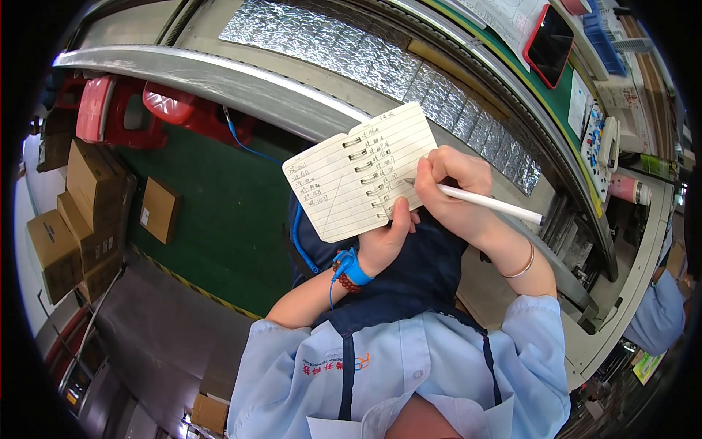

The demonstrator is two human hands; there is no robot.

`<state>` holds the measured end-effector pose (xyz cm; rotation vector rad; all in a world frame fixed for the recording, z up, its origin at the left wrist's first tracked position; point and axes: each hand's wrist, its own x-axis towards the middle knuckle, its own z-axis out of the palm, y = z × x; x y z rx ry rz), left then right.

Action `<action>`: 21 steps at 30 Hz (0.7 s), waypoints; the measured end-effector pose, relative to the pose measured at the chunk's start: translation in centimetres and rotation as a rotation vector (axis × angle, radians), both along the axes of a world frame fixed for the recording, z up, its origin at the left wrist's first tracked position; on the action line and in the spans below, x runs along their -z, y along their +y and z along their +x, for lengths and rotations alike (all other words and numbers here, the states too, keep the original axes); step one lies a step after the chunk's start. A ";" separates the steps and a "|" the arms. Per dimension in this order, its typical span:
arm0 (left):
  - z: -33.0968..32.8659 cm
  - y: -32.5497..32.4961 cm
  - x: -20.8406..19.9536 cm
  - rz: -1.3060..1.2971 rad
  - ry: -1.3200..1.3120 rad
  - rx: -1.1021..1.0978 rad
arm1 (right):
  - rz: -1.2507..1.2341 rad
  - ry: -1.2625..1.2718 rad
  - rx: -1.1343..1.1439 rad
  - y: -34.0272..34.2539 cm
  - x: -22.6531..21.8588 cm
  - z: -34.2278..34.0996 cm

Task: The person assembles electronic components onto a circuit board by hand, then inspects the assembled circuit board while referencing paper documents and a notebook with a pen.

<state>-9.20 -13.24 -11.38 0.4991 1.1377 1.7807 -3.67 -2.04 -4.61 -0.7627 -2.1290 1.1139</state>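
Note:
A small spiral notebook (333, 212) lies open, its lined pages carrying handwriting on both sides of the ring binding. My left hand (386, 238) grips it from below, thumb pressed on the lower edge by the rings. In my right hand (457, 183) is a white pen (490, 203) with a dark end, its tip at the right-hand page. That hand's fingers are closed round the pen and rest against the page edge. A blue wrist strap (354, 268) with a coiled cord sits on my left wrist, beside brown beads. A thin bangle (521, 263) circles my right forearm.
Beyond the notebook runs a conveyor line with a silvery foil-like surface (329, 47) and metal rails (212, 73). A red-edged phone (548, 45) lies on a green mat at far right. Red stools (172, 102) and cardboard boxes (91, 168) stand at left. Another person's sleeve (654, 314) shows at right.

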 end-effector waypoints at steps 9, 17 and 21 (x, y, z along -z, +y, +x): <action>0.0 0.0 0.0 0.022 -0.057 -0.021 | 0.006 0.009 -0.007 0.0 -0.1 -0.1; 0.0 -0.1 -0.1 -0.002 -0.049 -0.013 | 0.020 -0.017 -0.035 0.1 -0.3 0.0; -0.1 0.0 -0.2 -0.010 -0.043 -0.016 | 0.037 -0.024 -0.052 0.2 -0.4 0.0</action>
